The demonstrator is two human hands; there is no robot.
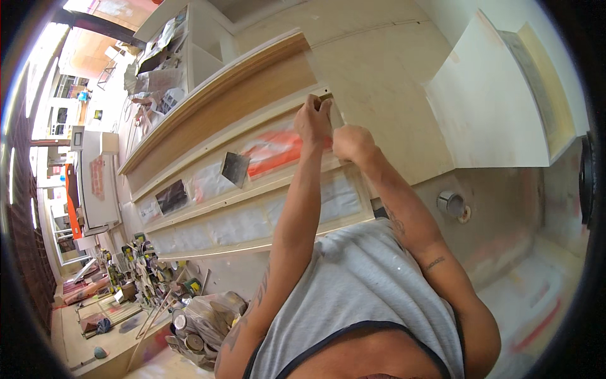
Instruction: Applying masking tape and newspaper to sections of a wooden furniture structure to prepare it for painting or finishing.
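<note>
A long pale wooden frame lies in front of me, its long openings backed with clear plastic film. My left hand is at the frame's far right corner, fingers bent and pressed together against the inner edge. Whatever they pinch is too small or hidden to make out. Right beside it, my right hand is closed in a fist over the short end rail; its fingertips are hidden. Red-orange marking shows on the film by my left wrist. One dark grey square sheet lies across the middle rail.
A wooden board with a raised edge lies beyond the frame. To the right stand a white panel and a metal can. A plastic bag with cans and crowded bottles are at lower left.
</note>
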